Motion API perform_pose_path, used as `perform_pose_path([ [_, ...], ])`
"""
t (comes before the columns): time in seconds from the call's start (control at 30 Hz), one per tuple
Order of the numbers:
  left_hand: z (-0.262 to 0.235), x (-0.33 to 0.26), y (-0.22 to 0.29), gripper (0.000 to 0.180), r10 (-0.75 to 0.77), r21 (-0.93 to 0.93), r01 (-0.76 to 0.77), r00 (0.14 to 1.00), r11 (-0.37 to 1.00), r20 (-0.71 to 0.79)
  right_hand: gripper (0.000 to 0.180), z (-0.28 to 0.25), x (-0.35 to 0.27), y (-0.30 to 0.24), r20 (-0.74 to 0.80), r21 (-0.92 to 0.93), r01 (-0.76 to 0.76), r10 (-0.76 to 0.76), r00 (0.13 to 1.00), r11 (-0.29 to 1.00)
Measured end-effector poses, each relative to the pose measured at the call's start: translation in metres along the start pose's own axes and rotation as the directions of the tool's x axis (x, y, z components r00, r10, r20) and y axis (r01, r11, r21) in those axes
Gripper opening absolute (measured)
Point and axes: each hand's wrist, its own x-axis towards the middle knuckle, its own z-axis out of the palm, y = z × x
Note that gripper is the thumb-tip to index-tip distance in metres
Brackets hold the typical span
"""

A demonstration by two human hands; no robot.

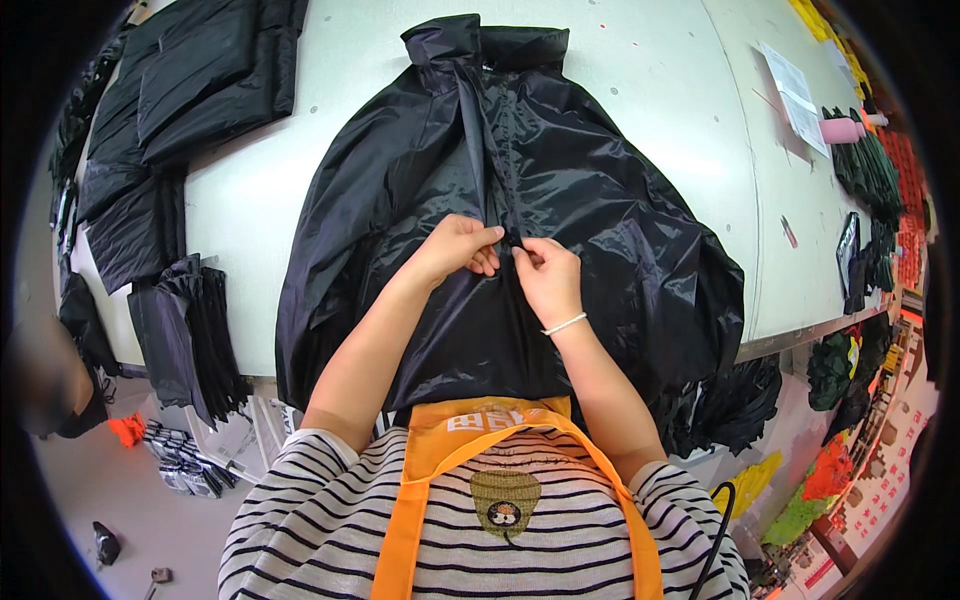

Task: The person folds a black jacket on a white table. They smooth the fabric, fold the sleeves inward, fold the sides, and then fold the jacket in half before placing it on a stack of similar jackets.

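Note:
A shiny black jacket [580, 170] lies spread on the white table, its collar [520, 48] at the far end and its lower part hanging toward me over the near edge. Along its middle runs the front opening. My left hand [462, 244] pinches the front edge of the jacket, thumb against fingers. Just to the right, my right hand [548, 280] grips the opposite side of the front, its fingertips closed on the dark fabric. A small dark piece sits between the two hands, too small to make out. A thin white bracelet circles my right wrist.
Folded black garments [200, 80] are stacked at the left of the table [680, 90], with a bundle of black pieces [190, 340] over its near edge. At the right lie a paper sheet [795, 95], a pink bottle [842, 130] and more dark garments.

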Motion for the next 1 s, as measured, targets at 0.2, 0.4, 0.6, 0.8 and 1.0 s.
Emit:
perform_pose_path([
  [0.2,0.010,-0.009,-0.001,0.040,0.157,0.004,-0.157,0.984,0.988,-0.078,0.012,0.011,-0.011,-0.007,0.006,-0.014,0.159,-0.159,0.987,0.987],
  [0.4,0.030,-0.031,-0.014,0.036,0.283,-0.118,-0.337,0.901,0.934,-0.329,0.019,0.017,0.000,0.005,0.140,0.208,-0.116,0.088,0.986,0.971],
  [0.6,0.019,-0.082,-0.086,0.052,0.807,0.889,-0.145,0.501,0.434,-0.313,0.016,0.004,-0.014,0.013,0.007,-0.007,0.078,-0.078,0.997,0.997],
  [0.8,-0.041,-0.141,-0.159,0.081,0.599,0.911,0.326,0.687,0.252,-0.412,0.073,-0.091,-0.089,0.044,0.039,-0.838,0.036,-0.007,0.999,0.545],
  [1.0,-0.089,-0.104,-0.117,0.076,0.558,0.930,0.115,0.772,0.348,-0.305,0.069,-0.128,-0.039,0.118,0.040,-0.808,0.058,-0.043,0.998,0.587],
])
